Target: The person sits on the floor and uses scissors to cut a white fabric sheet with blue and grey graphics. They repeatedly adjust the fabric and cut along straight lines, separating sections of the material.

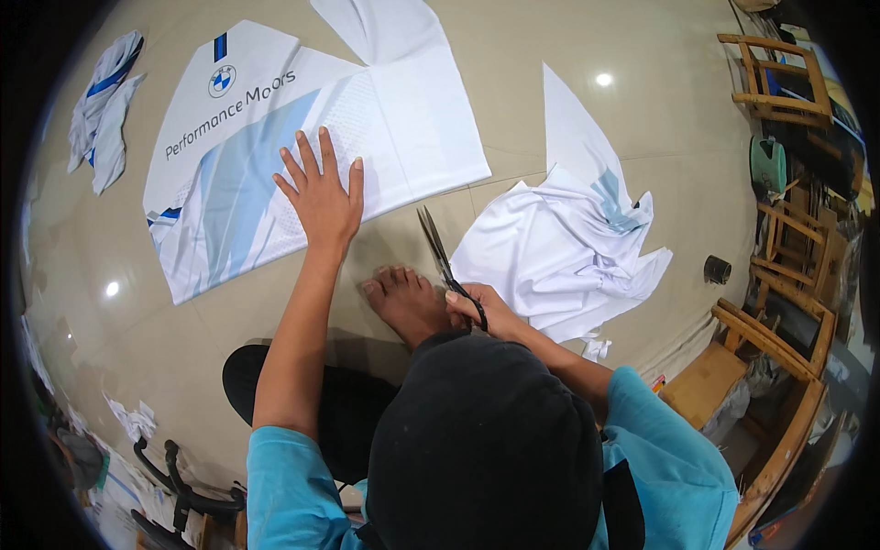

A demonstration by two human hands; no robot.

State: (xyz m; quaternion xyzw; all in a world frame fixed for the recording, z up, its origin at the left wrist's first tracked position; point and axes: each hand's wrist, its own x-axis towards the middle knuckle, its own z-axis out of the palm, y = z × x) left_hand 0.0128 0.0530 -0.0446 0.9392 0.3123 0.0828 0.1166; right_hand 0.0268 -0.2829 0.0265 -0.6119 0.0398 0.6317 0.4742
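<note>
My left hand (323,202) lies flat with fingers spread on a white printed fabric panel (247,174). Pale blue shapes, lettering and a round emblem mark the panel, which is spread on the floor. In my right hand (490,310) are black-handled scissors (437,247), pointing up and away from me. Their blades sit over the bare floor, apart from the panel, with the tips close together. Just right of the scissors is a crumpled heap of white cloth (559,247) with a light blue patch.
A bare foot (408,301) stands between my hands. At the far left lies a crumpled white and blue cloth (105,101). Wooden frames (788,82) and a green round object (767,163) line the right side. A dark cup-like object (717,269) is near them. Black chair legs (183,486) are at lower left.
</note>
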